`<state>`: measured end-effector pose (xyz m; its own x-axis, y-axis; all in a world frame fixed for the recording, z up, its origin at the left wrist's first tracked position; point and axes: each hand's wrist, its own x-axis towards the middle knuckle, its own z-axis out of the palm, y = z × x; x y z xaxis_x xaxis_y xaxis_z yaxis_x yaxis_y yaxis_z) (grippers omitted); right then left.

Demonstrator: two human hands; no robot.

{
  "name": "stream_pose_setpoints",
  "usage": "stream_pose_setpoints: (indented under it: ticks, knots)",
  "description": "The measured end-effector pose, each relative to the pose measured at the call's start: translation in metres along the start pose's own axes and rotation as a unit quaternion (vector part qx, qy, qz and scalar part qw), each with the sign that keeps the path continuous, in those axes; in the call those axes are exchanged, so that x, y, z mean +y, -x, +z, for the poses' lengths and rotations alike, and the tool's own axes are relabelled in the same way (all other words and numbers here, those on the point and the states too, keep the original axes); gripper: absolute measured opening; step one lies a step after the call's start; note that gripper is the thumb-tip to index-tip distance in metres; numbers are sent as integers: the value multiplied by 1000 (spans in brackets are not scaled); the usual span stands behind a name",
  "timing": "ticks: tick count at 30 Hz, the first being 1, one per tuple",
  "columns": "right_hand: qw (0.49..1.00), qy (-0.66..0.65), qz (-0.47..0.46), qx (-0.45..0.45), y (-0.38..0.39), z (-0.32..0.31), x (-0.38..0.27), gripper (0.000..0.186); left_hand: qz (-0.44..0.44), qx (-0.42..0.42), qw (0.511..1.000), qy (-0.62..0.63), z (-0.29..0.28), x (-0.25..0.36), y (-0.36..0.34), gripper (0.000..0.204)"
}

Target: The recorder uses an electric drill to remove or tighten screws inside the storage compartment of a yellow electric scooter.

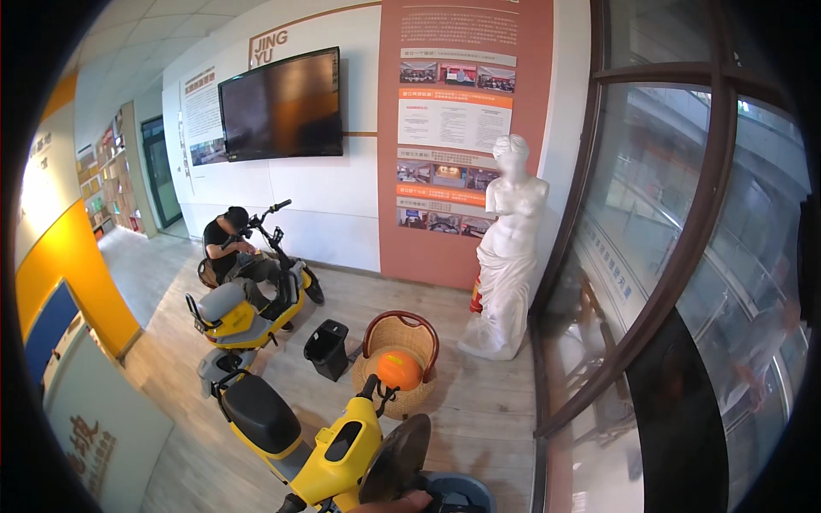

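Observation:
My left hand (416, 500) shows only in part at the lower edge, its forearm coming in from the left. It is at the bottom rim of a dark, flat round thing (402, 457), beside a grey-blue bucket (486, 493) with something dark inside. Its fingers are too small and cut off to read, and whether it grips anything cannot be made out. Just left of it stands a yellow electric scooter (349, 440) with a black seat (261, 413). No right hand is in view.
A wicker chair (402, 333) stands beyond the scooter, an orange helmet (399, 369) in front of it. Nearby are a black bin (327, 349), a white statue (511, 231) and a glass wall (641, 188). Farther off, another person (224, 244) sits behind a second yellow scooter (244, 323).

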<state>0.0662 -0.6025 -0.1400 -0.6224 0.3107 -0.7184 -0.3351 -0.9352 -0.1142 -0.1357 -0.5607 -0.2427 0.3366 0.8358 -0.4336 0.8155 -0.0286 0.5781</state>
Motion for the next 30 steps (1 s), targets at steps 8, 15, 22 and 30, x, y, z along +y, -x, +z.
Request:
stream_pose_setpoints:
  ticks: [8,15,22,30]
  knots:
    - [999,31,-1,-16,12,10,-1,31,-101,-25,991,79,-3,6,5,34]
    - [998,25,-11,57,15,10,1,31,-97,-41,993,59,-17,32,23,33]
    - [994,98,-17,49,22,2,-15,37,-16,-69,992,-103,-15,32,13,30]
    - [994,18,-69,80,115,43,-30,21,87,-82,958,-259,-4,27,-2,26]
